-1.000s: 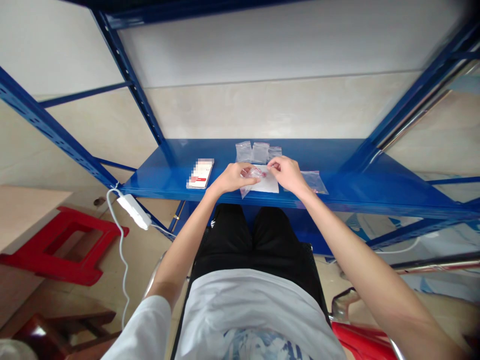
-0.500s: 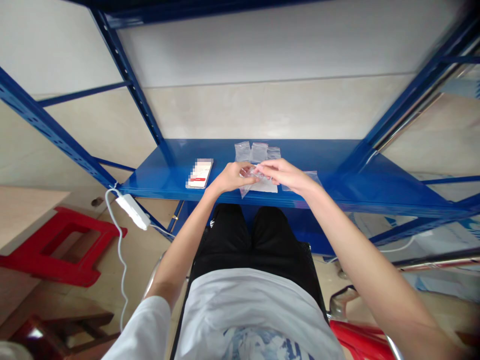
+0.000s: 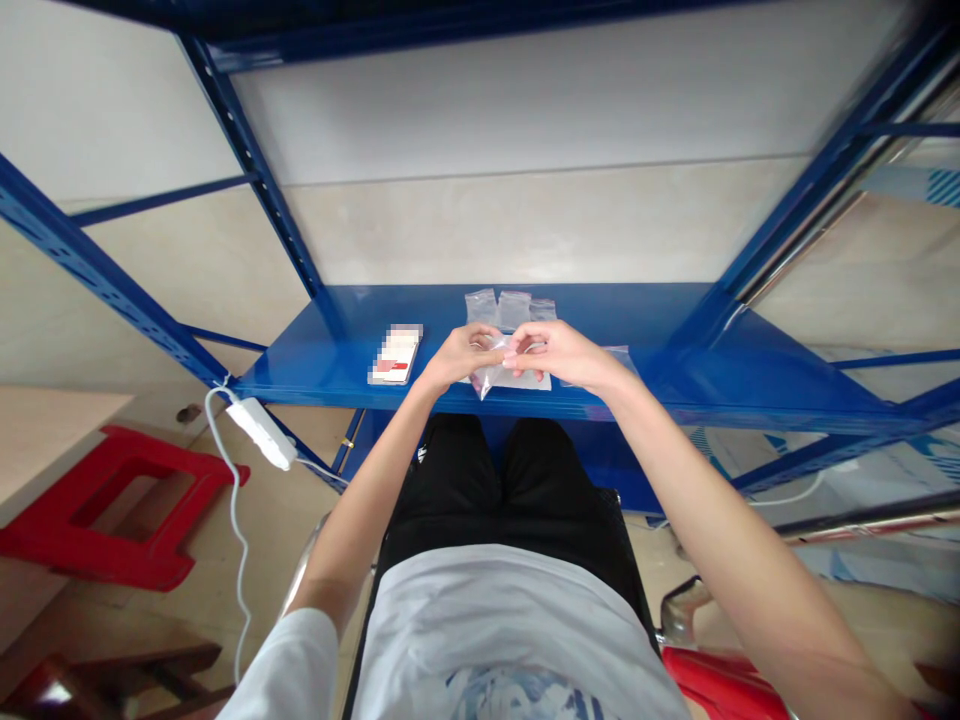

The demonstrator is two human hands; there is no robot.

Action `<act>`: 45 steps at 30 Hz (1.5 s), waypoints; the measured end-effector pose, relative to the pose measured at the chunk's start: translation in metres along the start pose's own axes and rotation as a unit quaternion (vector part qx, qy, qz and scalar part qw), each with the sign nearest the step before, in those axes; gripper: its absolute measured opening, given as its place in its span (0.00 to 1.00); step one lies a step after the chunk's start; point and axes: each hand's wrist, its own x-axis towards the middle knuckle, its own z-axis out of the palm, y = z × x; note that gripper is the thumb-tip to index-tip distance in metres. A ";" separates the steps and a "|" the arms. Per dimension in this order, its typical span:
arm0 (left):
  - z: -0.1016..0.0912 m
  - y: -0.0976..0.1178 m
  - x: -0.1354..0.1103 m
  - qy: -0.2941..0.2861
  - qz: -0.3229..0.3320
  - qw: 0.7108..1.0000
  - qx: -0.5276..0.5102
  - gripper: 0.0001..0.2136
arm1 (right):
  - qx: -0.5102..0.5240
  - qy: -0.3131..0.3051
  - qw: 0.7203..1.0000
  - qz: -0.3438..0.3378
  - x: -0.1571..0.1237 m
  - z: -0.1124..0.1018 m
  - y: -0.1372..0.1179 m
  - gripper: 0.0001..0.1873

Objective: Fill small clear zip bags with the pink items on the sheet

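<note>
Over the front of the blue shelf, my left hand is closed on a clear zip-lock plastic bag that hangs below its fingers. My right hand meets it there, thumb and fingertips pinched on the bag's upper edge. What the bag contains, if anything, is too small to make out. Under the hands lies a flat white piece, partly covered. Behind them, small clear zip-lock bags lie side by side. Another clear bag lies by my right wrist, partly hidden.
A phone lies on the shelf to the left. Blue uprights frame both sides, with a wall behind. A white power strip hangs by the left front corner. A red stool stands at lower left.
My hands have drawn together at the bag, and my right fingers have curled into a pinch at its edge. The view has shifted slightly.
</note>
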 end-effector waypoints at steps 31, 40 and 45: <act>0.005 0.011 -0.003 0.085 0.043 0.995 -0.033 0.13 | 0.051 0.185 0.981 -0.008 0.004 -0.018 0.018 0.22; 0.009 0.015 -0.005 0.064 0.051 0.997 0.003 0.11 | 0.054 0.165 0.985 -0.003 0.005 -0.018 0.018 0.22; 0.009 0.010 -0.003 0.052 0.064 0.997 0.012 0.12 | 0.057 0.102 0.993 0.014 0.002 -0.012 0.014 0.22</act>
